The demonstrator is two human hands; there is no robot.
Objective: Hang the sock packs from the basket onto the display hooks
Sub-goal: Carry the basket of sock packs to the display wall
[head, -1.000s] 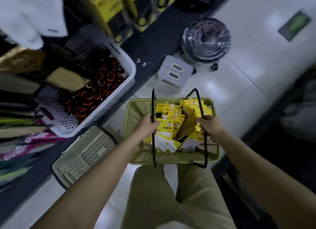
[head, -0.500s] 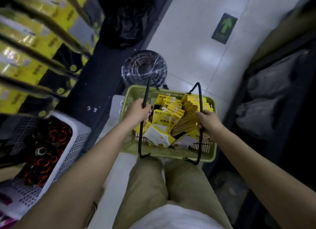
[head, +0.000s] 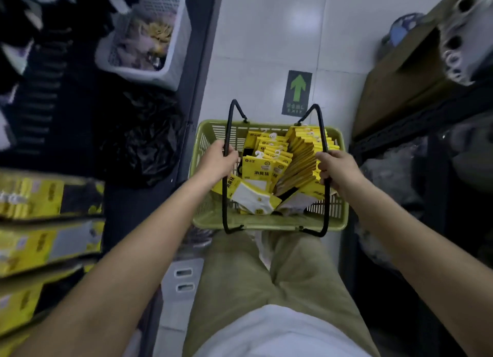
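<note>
Fingers of the left hand were curled tight round the left handle, a thin black wire loop. The right hand clenched the right handle in the same way, knuckles toward the camera. Between them hung the green plastic basket, in the centre of the frame, above the white tiled floor and just ahead of the person's khaki trousers.

The yellow sock packs all lay inside the basket. Some stood in rows with their white hanger hooks up, and one pack lay flat at the near side showing a white sock. No hand touched a pack.

A green arrow floor sign lay just beyond the basket. A white slotted crate sat at the upper left, with a black plastic bag below it. Blurred yellow packages filled the left edge. A cardboard box stood at the upper right.
</note>
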